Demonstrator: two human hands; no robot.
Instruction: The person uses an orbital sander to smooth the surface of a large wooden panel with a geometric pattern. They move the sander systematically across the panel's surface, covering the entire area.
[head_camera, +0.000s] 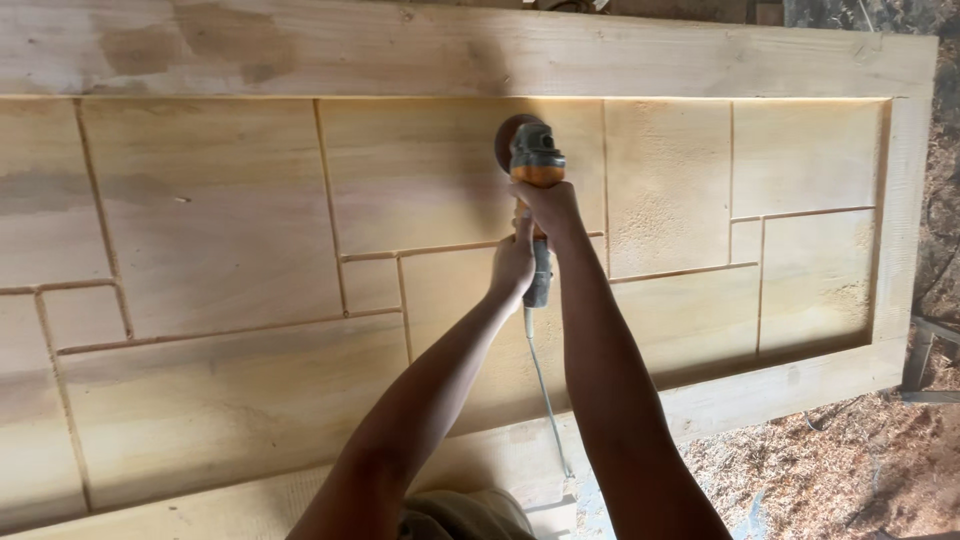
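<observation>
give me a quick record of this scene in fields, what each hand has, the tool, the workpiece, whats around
tool: angle grinder with a sanding disc, grey and orange body, disc against the wood
right hand: gripping the front of the grinder body
left hand: wrapped around the rear handle
cord: runs from the handle back toward the person
workpiece: pale wooden door panel, lying flat, with a raised frame and carved groove lines forming rectangles
surroundings: wood shavings on the ground at the right
</observation>
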